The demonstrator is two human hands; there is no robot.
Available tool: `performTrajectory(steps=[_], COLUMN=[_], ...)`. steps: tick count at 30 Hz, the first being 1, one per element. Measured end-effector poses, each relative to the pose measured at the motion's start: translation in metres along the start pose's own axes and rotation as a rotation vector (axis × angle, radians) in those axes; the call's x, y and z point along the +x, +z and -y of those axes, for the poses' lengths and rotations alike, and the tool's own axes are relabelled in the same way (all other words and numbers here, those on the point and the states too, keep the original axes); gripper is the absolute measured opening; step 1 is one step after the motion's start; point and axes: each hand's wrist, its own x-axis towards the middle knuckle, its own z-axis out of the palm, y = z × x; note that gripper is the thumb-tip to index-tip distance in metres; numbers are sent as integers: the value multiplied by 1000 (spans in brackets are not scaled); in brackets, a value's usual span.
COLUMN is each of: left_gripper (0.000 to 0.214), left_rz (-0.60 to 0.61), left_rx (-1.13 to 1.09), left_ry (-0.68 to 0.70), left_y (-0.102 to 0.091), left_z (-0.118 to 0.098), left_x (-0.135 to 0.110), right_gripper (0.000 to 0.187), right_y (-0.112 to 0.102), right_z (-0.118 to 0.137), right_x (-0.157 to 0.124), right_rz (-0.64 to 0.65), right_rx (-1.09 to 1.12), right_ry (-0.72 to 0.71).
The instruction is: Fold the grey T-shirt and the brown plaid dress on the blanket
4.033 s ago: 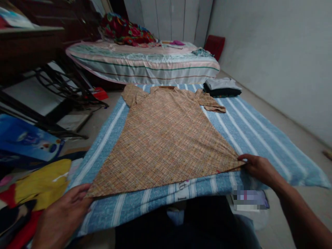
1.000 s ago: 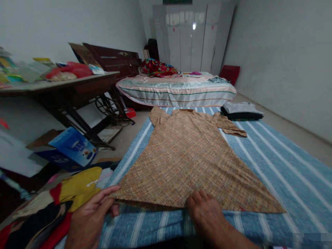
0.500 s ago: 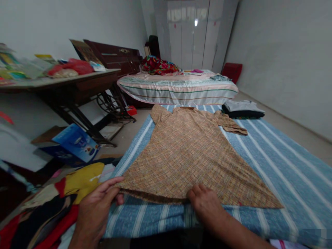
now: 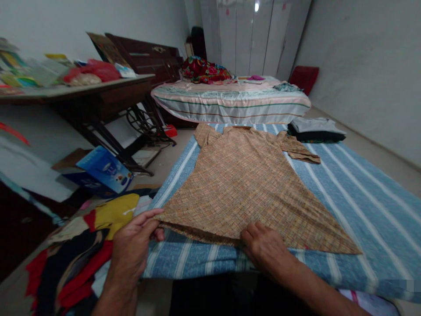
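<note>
On my feed, the right hand (image 4: 268,248) had left the right hem corner of the checked garment (image 4: 250,184), where I saw it four seconds earlier, and rested at mid-hem, fingers curled; I couldn't tell whether its grip had closed on fabric. The left hand (image 4: 131,243) kept its grip pinched on the left corner. The garment lay spread on the striped cloth (image 4: 371,197), hem gaping between the hands. I judged only that half was controlled, the right corner lying free.
</note>
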Motion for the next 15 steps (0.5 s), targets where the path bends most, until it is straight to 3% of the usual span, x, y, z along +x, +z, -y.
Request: performTrajectory(steps=[4, 8, 15], left_gripper=[30, 32, 35], left_rz=[11, 5, 6], left_rx=[-23, -21, 82], left_ry=[23, 30, 46], left_y=[0, -1, -5], left_z=[0, 2, 6], left_x=[2, 5, 4], right_gripper=[10, 9, 21], right_y=[14, 30, 40], right_z=[5, 11, 13], right_x=[0, 3, 4], right_rz=[-61, -173, -347], right_rx=[-121, -163, -206], right_ry=[-54, -11, -18])
